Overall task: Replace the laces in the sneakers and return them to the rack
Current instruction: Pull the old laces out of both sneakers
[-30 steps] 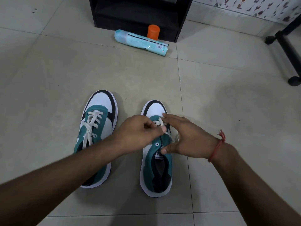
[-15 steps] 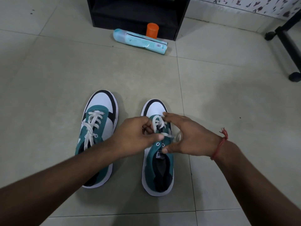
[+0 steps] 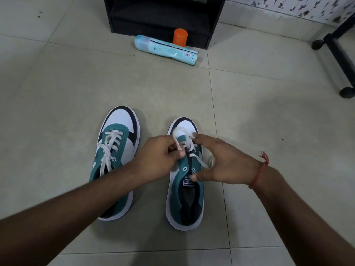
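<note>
Green-and-white canvas sneaker (image 3: 185,189) sits at lower middle of frame, half laced. Left hand (image 3: 160,157) pinches flat white lace (image 3: 179,138), loop up. Right hand (image 3: 223,163), fingers spread, steadies shoe. Pull slow, keep lace flat, aim for next empty hole. Laced twin sneaker (image 3: 115,156) left of it; black shelf rack (image 3: 163,18) top of frame.

Two sneakers on pale beige floor tiles (image 3: 57,93) with thin dark grout lines. Left sneaker (image 3: 117,150): teal upper, white toe panel edged in black, white sole, white lace. Right sneaker (image 3: 185,192), just beside it: same teal, white and black; dark inner lining, white tongue label with dark print, white lace (image 3: 184,143) only part-threaded, silver eyelets. Red thread band (image 3: 259,169) on the wrist right of that sneaker. Beyond the sneakers: black rack (image 3: 163,16), light blue tube (image 3: 165,49) with a white label patch, orange cap (image 3: 180,36). Far right of the rack: white wall (image 3: 288,6) with dark red leaf print.
</note>
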